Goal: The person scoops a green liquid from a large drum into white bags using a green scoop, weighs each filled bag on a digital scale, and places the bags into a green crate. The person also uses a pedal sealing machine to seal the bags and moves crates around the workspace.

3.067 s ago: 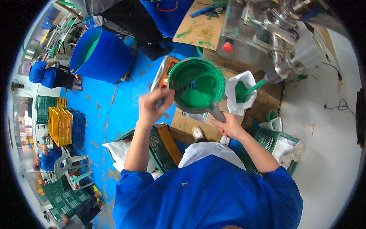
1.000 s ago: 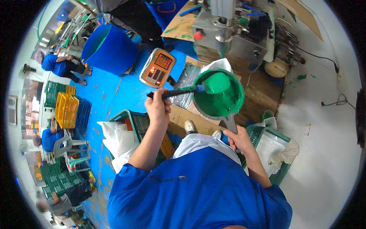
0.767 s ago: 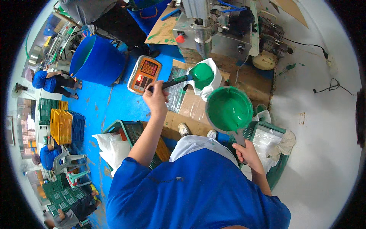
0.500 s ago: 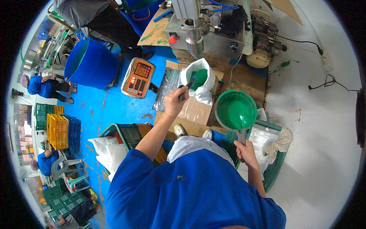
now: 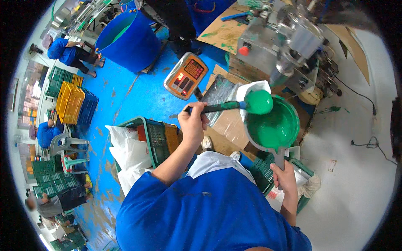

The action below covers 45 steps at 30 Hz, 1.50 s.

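My left hand (image 5: 193, 125) is wrapped round the dark handle of a ladle (image 5: 258, 102). The ladle's round bowl is coated in green liquid and overlaps the left rim of a large dipper (image 5: 274, 130). Thick green liquid lies inside the dipper, smeared up its walls. My right hand (image 5: 285, 176) grips the dipper's grey handle from below. Just behind the ladle stands a white plastic bag (image 5: 250, 88); its opening is mostly hidden. I cannot tell whether ladle and dipper touch.
A metal machine (image 5: 289, 62) with a nozzle stands beyond the bag. An orange scale (image 5: 186, 76) is to the left, with a blue tub (image 5: 127, 41) behind it. Left of my legs sits a green crate (image 5: 155, 140) with white bags. A co-worker (image 5: 63, 50) is far left.
The ladle has come up out of the white bag and moved right to the dipper, its bowl now in sight. The dipper has shifted slightly right. My view has turned.
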Motion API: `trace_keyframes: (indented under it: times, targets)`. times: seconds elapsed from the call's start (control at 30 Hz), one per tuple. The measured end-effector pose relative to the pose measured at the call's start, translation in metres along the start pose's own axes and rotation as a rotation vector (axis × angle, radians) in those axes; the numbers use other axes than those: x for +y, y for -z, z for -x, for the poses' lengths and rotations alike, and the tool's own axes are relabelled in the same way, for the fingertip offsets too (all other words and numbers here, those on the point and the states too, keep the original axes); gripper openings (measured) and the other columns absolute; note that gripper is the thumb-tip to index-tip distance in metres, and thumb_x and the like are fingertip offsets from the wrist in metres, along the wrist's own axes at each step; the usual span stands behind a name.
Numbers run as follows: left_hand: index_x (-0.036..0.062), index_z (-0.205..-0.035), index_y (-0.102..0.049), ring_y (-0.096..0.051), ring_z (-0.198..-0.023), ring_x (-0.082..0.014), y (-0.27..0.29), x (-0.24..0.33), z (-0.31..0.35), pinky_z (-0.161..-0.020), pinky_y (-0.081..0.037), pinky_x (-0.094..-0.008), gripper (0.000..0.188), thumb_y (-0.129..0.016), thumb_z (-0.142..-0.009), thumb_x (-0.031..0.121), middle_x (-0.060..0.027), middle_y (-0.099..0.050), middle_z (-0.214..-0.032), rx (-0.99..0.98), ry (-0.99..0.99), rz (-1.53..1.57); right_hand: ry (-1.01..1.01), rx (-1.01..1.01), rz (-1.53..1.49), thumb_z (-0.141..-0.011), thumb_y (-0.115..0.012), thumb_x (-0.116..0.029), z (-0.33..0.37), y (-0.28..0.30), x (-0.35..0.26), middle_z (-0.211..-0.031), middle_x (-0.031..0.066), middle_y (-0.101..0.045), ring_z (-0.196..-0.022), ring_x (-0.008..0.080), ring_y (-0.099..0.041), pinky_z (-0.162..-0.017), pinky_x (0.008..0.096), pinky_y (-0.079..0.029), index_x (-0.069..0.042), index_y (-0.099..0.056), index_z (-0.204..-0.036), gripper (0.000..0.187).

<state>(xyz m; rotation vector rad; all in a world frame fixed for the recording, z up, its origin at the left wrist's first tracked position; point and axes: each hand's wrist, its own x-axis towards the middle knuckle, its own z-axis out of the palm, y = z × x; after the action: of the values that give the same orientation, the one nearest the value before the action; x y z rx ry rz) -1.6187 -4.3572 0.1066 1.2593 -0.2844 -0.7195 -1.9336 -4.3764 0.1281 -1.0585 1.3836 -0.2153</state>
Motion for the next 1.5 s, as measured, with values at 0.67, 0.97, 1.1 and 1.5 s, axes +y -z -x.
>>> trace_keyframes:
  times: [0.67,0.97,1.1,1.5]
  targets:
    - [0.0015,-0.086,-0.060,-0.050,-0.053,-0.0062,0.107,-0.016,-0.127,-0.049,-0.040,-0.0198,0.017,-0.058,-0.087,0.019,-0.0017,-0.057,-0.067,-0.120,0.193,-0.412,0.443,-0.355,-0.591,-0.090,-0.050,-0.033,-0.328,-0.204,-0.207,-0.081,0.0053,-0.058,-0.072,0.0098,-0.055,-0.065,0.0272,-0.044,-0.008,-0.054,-0.088,0.026]
    - [0.0005,-0.111,-0.053,-0.059,-0.090,-0.0177,0.001,-0.166,-0.095,-0.077,-0.049,-0.0305,0.031,-0.057,-0.086,0.018,-0.0081,-0.061,-0.099,-0.527,0.791,-0.313,0.553,0.627,0.323,-0.090,-0.048,-0.019,-0.355,0.004,-0.032,-0.085,0.0143,-0.063,-0.080,0.0239,-0.061,-0.073,0.0336,-0.047,0.001,-0.061,-0.088,0.023]
    - [0.0019,-0.115,-0.050,-0.059,-0.092,-0.0200,-0.044,-0.200,-0.072,-0.080,-0.048,-0.0341,0.036,-0.060,-0.083,0.017,-0.0065,-0.060,-0.103,-0.504,0.833,0.181,0.034,-0.014,0.351,-0.085,-0.054,-0.025,-0.421,0.045,-0.017,-0.082,0.0075,-0.063,-0.074,0.0165,-0.057,-0.065,0.0304,-0.044,-0.002,-0.066,-0.088,0.026]
    - [0.0019,-0.090,-0.060,-0.060,-0.075,-0.0226,0.001,-0.144,-0.017,-0.067,-0.048,-0.0348,0.022,-0.064,-0.070,0.010,-0.0119,-0.061,-0.082,-0.082,0.467,-0.320,0.832,0.049,0.953,-0.078,-0.057,-0.008,-0.213,-0.030,-0.097,-0.085,0.0175,-0.051,-0.080,0.0323,-0.052,-0.070,0.0385,-0.041,0.001,-0.052,-0.089,0.015]
